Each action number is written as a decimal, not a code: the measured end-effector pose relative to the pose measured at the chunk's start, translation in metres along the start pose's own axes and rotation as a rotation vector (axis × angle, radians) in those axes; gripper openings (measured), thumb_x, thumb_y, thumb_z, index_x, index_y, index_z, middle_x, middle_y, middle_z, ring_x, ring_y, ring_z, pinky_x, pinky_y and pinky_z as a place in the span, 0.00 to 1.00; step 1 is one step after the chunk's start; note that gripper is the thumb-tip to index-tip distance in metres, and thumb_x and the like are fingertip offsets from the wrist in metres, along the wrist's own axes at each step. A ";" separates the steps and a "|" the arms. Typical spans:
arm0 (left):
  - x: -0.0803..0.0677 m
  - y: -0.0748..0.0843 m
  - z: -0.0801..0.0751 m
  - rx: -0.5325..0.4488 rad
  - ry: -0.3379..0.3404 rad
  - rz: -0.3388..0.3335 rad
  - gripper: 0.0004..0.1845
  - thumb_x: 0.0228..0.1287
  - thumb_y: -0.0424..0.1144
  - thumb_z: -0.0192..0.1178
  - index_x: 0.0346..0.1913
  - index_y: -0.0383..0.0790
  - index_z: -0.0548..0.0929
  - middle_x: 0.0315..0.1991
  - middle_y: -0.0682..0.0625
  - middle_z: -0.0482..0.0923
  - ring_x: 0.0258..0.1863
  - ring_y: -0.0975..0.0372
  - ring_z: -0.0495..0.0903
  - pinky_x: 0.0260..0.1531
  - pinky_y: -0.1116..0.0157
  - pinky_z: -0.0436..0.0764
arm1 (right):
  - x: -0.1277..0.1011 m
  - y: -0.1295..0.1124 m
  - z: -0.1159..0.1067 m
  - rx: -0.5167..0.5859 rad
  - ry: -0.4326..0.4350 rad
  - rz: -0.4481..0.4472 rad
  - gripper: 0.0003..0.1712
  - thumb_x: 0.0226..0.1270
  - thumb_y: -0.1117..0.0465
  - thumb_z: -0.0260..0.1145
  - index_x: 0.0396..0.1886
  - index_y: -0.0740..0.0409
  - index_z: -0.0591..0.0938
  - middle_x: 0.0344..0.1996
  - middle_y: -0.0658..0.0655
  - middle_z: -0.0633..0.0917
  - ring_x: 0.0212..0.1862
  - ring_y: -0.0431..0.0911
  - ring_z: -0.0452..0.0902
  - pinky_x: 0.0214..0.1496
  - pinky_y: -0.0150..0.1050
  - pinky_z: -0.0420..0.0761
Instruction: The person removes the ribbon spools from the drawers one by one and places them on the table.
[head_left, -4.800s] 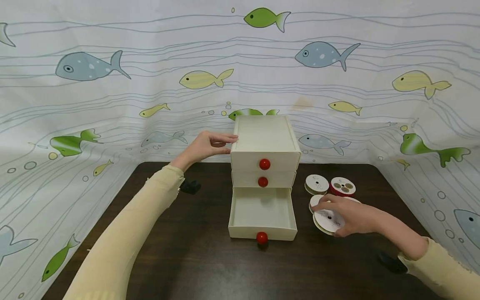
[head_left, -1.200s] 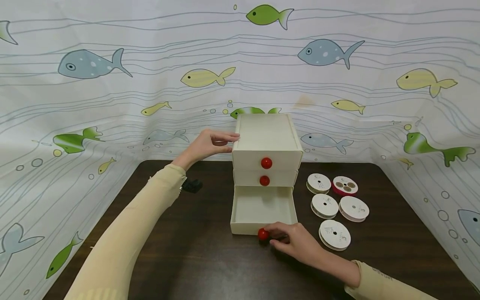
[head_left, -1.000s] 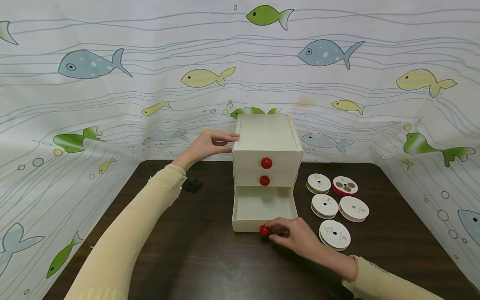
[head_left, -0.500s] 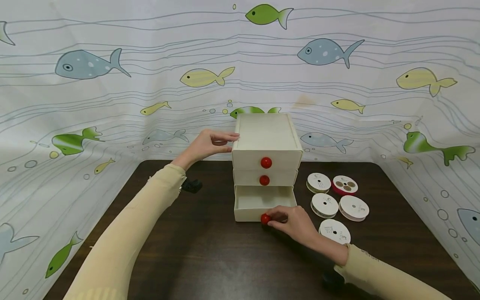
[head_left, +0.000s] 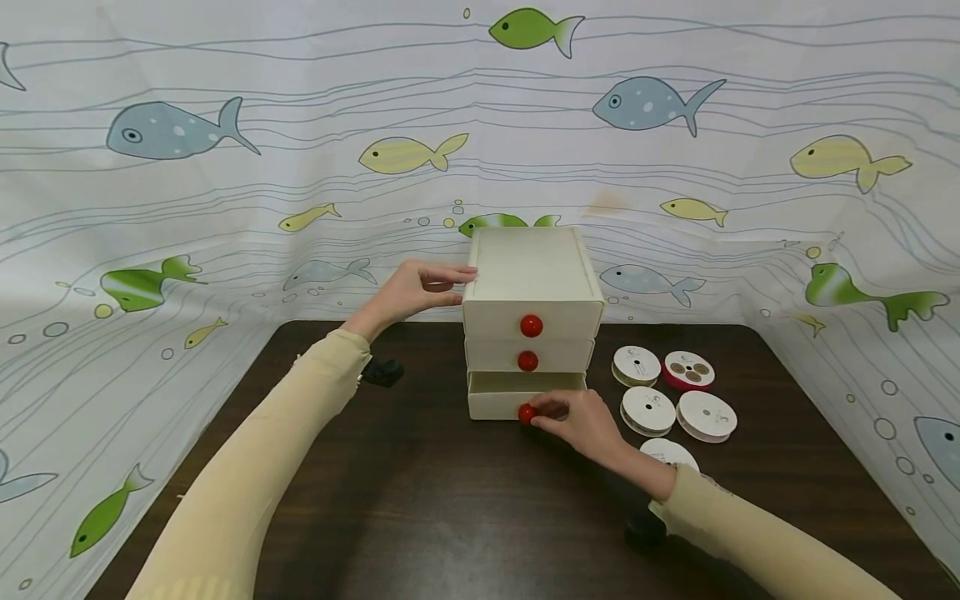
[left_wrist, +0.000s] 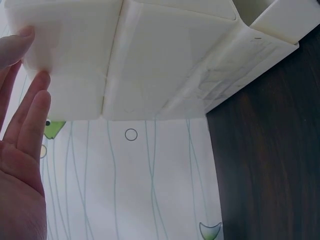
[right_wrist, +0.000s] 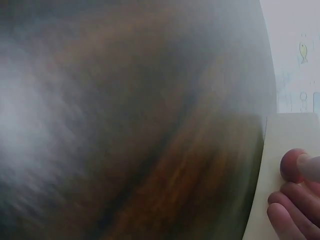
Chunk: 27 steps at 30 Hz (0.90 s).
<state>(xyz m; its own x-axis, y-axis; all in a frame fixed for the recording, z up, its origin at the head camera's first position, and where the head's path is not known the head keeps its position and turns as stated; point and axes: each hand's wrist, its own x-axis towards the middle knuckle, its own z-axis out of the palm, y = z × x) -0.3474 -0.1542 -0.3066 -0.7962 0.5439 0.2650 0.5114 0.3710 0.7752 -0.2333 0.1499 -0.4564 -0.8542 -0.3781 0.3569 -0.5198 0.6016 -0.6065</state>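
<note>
A cream chest of three drawers [head_left: 534,265] stands at the middle of the table. Its two upper drawers are closed, while the bottom drawer [head_left: 491,407] is pulled part way out. Thumb and fingers of my right hand [head_left: 585,423] pinch that drawer's round red knob [head_left: 527,413], which also shows as a red ball [right_wrist: 291,165] in the right wrist view. My left hand [head_left: 416,290] rests its fairly straight fingers on the chest's upper left side. From the left wrist, those fingertips [left_wrist: 41,80] touch the smooth side wall [left_wrist: 65,60].
Several ribbon spools lie right of the chest: a white spool [head_left: 636,365], a red-edged spool [head_left: 688,369], another white one [head_left: 648,411] and a wider one [head_left: 707,416]. A nearer spool [head_left: 670,454] is partly behind the right forearm. A fish-printed curtain [head_left: 480,108] surrounds the dark table [head_left: 420,517].
The right hand set a ribbon spool on the table, then took the bottom drawer's knob and pushed the drawer inward, most of the way. The left hand has stayed on the chest.
</note>
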 end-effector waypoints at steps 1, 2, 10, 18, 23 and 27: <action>0.000 0.000 0.000 -0.003 0.000 0.000 0.20 0.63 0.37 0.68 0.58 0.45 0.84 0.66 0.48 0.76 0.68 0.57 0.75 0.63 0.56 0.80 | 0.002 0.001 0.000 -0.002 0.006 0.003 0.11 0.57 0.58 0.76 0.41 0.47 0.90 0.37 0.48 0.92 0.37 0.37 0.88 0.38 0.28 0.87; 0.000 0.000 0.000 -0.003 0.001 -0.001 0.20 0.63 0.37 0.68 0.58 0.46 0.85 0.66 0.49 0.77 0.68 0.57 0.75 0.63 0.56 0.80 | 0.004 0.002 0.000 -0.006 0.012 0.004 0.11 0.57 0.58 0.76 0.41 0.47 0.90 0.37 0.48 0.92 0.37 0.38 0.88 0.38 0.28 0.87; 0.000 0.001 -0.001 0.013 -0.012 0.017 0.20 0.63 0.37 0.68 0.59 0.45 0.84 0.67 0.48 0.76 0.68 0.58 0.75 0.63 0.54 0.79 | 0.016 0.009 0.003 -0.040 0.042 0.017 0.10 0.57 0.56 0.76 0.40 0.48 0.90 0.36 0.49 0.92 0.37 0.39 0.88 0.39 0.31 0.88; -0.001 0.002 0.000 0.017 -0.015 0.020 0.20 0.63 0.37 0.68 0.59 0.45 0.84 0.67 0.48 0.76 0.69 0.57 0.74 0.64 0.53 0.78 | 0.021 0.015 0.006 -0.062 0.090 0.027 0.10 0.57 0.55 0.76 0.40 0.48 0.90 0.36 0.48 0.92 0.38 0.40 0.88 0.39 0.36 0.88; -0.001 0.003 0.000 0.015 -0.011 0.018 0.20 0.63 0.37 0.68 0.59 0.44 0.84 0.67 0.48 0.76 0.68 0.57 0.74 0.63 0.55 0.79 | 0.024 0.017 0.007 -0.085 0.112 0.030 0.10 0.57 0.55 0.77 0.39 0.48 0.90 0.37 0.48 0.91 0.38 0.40 0.88 0.39 0.38 0.88; -0.001 0.004 0.000 0.016 -0.016 0.024 0.21 0.63 0.37 0.68 0.59 0.43 0.84 0.67 0.47 0.76 0.68 0.57 0.75 0.63 0.54 0.79 | 0.026 0.017 0.008 -0.097 0.121 0.035 0.10 0.56 0.53 0.77 0.38 0.47 0.91 0.37 0.48 0.92 0.38 0.40 0.88 0.39 0.39 0.87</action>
<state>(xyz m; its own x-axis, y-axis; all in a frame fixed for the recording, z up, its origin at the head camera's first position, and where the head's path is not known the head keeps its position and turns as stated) -0.3445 -0.1532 -0.3039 -0.7785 0.5645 0.2744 0.5354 0.3692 0.7596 -0.2641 0.1450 -0.4632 -0.8643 -0.2714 0.4234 -0.4834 0.6802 -0.5510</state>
